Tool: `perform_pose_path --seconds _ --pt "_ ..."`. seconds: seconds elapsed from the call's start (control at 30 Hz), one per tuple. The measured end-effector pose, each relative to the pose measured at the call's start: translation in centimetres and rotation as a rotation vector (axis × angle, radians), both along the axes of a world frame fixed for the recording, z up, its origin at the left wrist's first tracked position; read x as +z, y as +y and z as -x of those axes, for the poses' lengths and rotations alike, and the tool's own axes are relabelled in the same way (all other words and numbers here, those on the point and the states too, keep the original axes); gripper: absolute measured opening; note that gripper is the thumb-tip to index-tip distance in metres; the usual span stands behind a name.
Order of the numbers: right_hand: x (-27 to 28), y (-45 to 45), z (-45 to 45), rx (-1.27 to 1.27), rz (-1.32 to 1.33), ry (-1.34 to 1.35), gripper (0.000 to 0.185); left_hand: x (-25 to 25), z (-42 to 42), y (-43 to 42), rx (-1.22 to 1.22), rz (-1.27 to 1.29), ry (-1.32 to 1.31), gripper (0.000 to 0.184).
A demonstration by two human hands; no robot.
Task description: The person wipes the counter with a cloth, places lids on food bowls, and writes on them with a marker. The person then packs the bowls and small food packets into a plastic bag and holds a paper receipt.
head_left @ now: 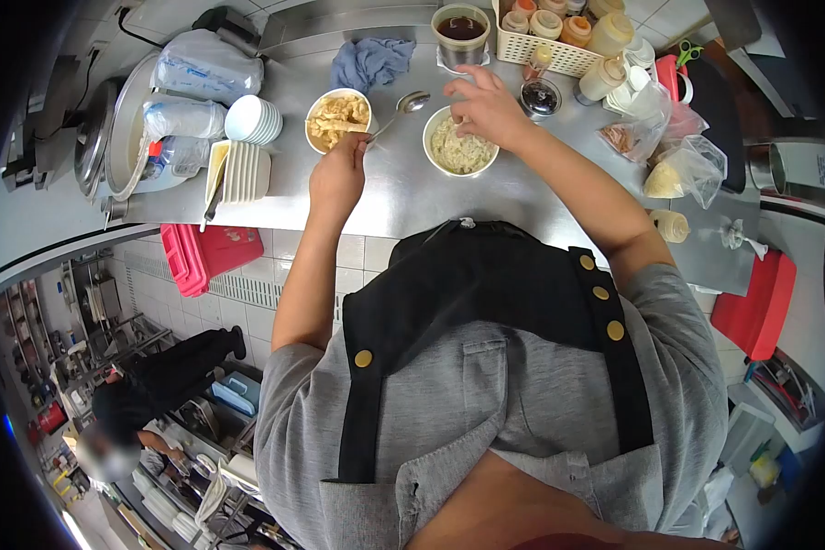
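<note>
A metal spoon [407, 107] is in my left hand [337, 176], closed around its handle, with the bowl end pointing up and right. That hand is at the near rim of a white bowl [368, 116] holding pale yellow, chunky food [335, 119]. Over the right side of a second white bowl [428, 149] hangs my right hand [488, 112], fingers apart and bent, with nothing visible in them. Rice-like pale food [458, 147] fills this second bowl. A small dish of dark sauce [540, 98] lies just right of my right hand.
Beyond the bowls are a blue cloth [372, 64], a container of dark liquid [460, 30] and a basket of sauce bottles [545, 53]. Stacked white containers [246, 172] stand left; plastic bags of food [678, 174] lie right. Another person [147, 385] is behind, lower left.
</note>
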State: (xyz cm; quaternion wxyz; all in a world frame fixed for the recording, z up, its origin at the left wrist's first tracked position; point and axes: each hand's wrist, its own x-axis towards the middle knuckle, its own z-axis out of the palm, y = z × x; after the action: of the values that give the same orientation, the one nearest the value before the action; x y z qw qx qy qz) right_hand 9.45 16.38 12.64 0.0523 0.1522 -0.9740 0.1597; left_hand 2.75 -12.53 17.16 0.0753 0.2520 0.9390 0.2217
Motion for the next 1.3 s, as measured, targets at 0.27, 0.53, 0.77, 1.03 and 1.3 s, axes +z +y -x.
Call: perform_pose_path --seconds 0.27,0.53,0.77,1.03,1.3 --pt "-3.1 0.5 -0.7 -0.094 0.036 0.084 0.014 -1.6 -1.2 0.0 -0.116 0.038 -0.130 0.031" --pt "-7.5 1.9 -2.6 -0.537 0.431 -0.143 0.027 -1.0 -4.5 4.6 -0.357 0.093 0.189 0.040" --pt "-8.3 2.3 -2.6 -0.557 0.590 -0.262 0.031 -1.4 -2.9 2.4 -0.398 0.246 0.350 0.038" --pt "-9.1 1.3 -3.6 -0.631 0.930 -0.421 0.031 -0.5 -1.9 5.0 -0.329 0.169 0.288 0.037" --pt "-9.8 0.9 -4.3 -0.670 1.093 -0.403 0.035 1.9 -3.5 2.9 -0.305 0.223 0.157 0.029"
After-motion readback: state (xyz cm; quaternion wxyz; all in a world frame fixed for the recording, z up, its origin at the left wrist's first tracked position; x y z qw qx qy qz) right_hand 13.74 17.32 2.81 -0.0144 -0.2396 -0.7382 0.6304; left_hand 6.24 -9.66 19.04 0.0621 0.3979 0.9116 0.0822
